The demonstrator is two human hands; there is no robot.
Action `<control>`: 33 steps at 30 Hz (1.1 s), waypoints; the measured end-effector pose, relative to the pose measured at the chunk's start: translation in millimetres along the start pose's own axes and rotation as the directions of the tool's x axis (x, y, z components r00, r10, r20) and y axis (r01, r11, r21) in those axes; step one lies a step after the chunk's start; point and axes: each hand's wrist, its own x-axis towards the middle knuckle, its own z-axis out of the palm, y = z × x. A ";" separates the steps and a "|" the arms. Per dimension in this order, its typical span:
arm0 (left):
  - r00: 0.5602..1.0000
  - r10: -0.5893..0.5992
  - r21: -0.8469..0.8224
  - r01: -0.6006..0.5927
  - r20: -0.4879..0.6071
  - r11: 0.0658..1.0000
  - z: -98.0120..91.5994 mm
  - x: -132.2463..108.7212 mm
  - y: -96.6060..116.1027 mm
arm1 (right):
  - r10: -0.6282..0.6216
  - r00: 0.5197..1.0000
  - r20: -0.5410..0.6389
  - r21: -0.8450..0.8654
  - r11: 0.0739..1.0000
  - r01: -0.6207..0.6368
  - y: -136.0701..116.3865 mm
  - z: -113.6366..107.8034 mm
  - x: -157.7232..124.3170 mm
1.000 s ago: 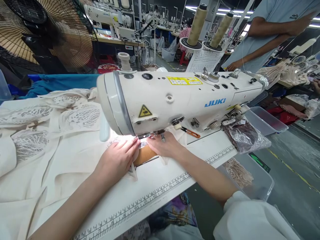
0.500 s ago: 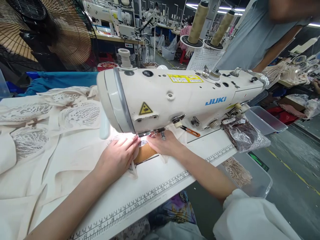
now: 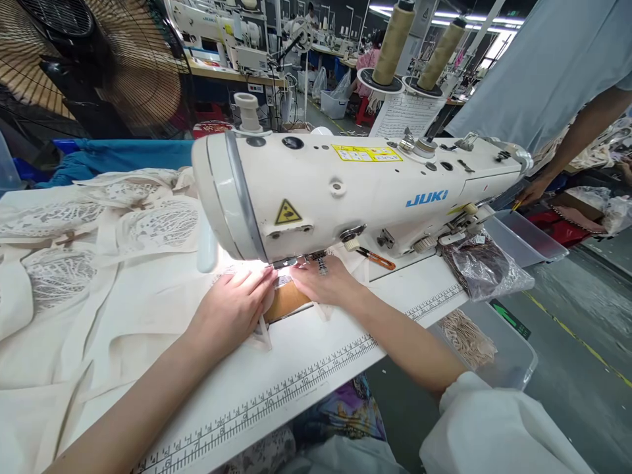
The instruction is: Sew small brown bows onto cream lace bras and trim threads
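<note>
At the bright needle area of the white JUKI sewing machine (image 3: 316, 197), both my hands are on a piece of cream fabric (image 3: 264, 337). My left hand (image 3: 234, 299) lies left of the presser foot, fingers close together and pressing the fabric, with the thumb side along its edge. My right hand (image 3: 323, 282) is right of the foot, fingertips bent in on the cloth under the machine head. Most of the fabric is hidden by my hands. Between them shows a tan plate (image 3: 286, 301) in the machine bed.
Cream lace pieces (image 3: 162, 227) cover the table's left side. Orange-handled thread snips (image 3: 378, 257) lie under the machine arm. A plastic bag of brown material (image 3: 486, 263) sits at the table's right end. A co-worker's arm (image 3: 567, 145) reaches down behind the machine. A fan (image 3: 89, 66) stands back left.
The co-worker at the right has shifted rightward, and that person's hand is now lowered near the clear bins, holding something thin and yellow. My hands have hardly moved.
</note>
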 end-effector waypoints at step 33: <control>0.999 -0.002 -0.008 0.002 0.042 1.000 -2.7 0.4 -0.2 | -0.046 0.988 -0.148 -0.153 0.988 0.023 -4.5 -4.0 -11.7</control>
